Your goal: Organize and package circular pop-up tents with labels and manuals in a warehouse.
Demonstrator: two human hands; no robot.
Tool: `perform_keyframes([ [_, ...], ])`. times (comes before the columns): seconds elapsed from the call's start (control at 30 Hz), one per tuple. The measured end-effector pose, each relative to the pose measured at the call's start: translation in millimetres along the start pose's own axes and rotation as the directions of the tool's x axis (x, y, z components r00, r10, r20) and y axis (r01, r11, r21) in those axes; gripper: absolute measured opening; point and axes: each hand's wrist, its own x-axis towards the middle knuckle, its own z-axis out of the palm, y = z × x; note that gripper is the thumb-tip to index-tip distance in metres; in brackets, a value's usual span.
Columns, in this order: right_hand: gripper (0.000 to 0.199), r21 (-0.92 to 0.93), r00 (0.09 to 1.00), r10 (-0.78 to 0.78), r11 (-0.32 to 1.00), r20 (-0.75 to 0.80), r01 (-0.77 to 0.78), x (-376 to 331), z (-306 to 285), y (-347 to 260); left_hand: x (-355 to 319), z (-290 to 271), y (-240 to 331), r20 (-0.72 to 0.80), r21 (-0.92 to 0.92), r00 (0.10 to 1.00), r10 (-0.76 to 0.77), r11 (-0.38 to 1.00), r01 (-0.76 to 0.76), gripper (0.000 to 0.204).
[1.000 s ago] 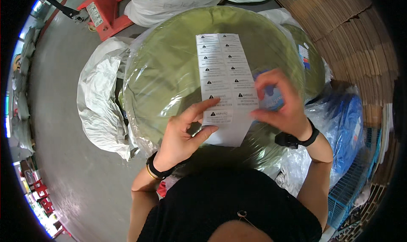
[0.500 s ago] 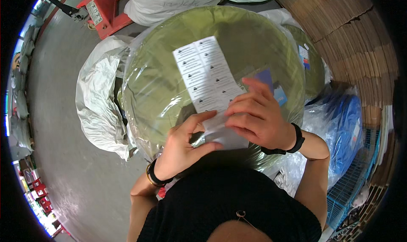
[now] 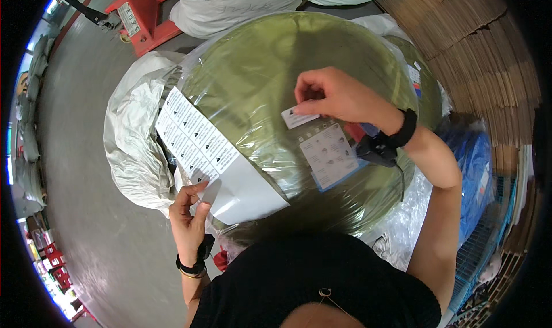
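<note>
A large round olive-green bundle [image 3: 253,69] in clear plastic wrap fills the middle of the view. My left hand [image 3: 190,216] pinches the edge of a long white label sheet [image 3: 198,141] at the bundle's left side; the sheet's near end is bare, shiny backing. Between the thumb and fingers of my right hand [image 3: 336,98] is a single small white label [image 3: 299,119], held low over the wrap. Just nearer than that label, a white card with small pictures and a blue edge [image 3: 330,155] shows at the wrap's surface. A black device with a cable [image 3: 376,150] sits at my right wrist.
A crumpled white sack [image 3: 135,144] lies left of the bundle, and a red pallet jack [image 3: 144,20] stands behind it. More white sacks [image 3: 236,6] are at the back. Stacked cardboard [image 3: 460,46], a blue wrapped bundle [image 3: 474,178] and a blue wire rack [image 3: 477,270] line the right.
The label sheet has swung left with my left hand. My right hand has left the sheet, moved up and now holds a single label; the picture card is uncovered.
</note>
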Motion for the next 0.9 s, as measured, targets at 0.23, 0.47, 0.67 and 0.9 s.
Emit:
perform_keyframes([
  [0.23,0.029,-0.548,0.984,-0.144,0.834,-0.101,0.066,12,15,9,-1,0,6,0.028,0.055,0.997,0.068,0.996,-0.07,0.038],
  [0.47,0.032,0.363,0.989,0.066,0.925,0.128,-0.109,-38,19,8,4,17,45,0.448,0.162,0.841,0.302,0.898,-0.408,0.064],
  [0.67,0.044,0.394,0.997,-0.057,0.916,-0.054,0.074,-101,19,20,13,55,54,0.664,0.112,0.653,0.364,0.815,-0.568,0.081],
  [0.9,0.035,-0.131,-0.071,-0.115,0.947,-0.991,0.294,-326,-145,83,52,-11,-10,0.056,0.426,0.932,0.358,0.836,-0.347,0.068],
])
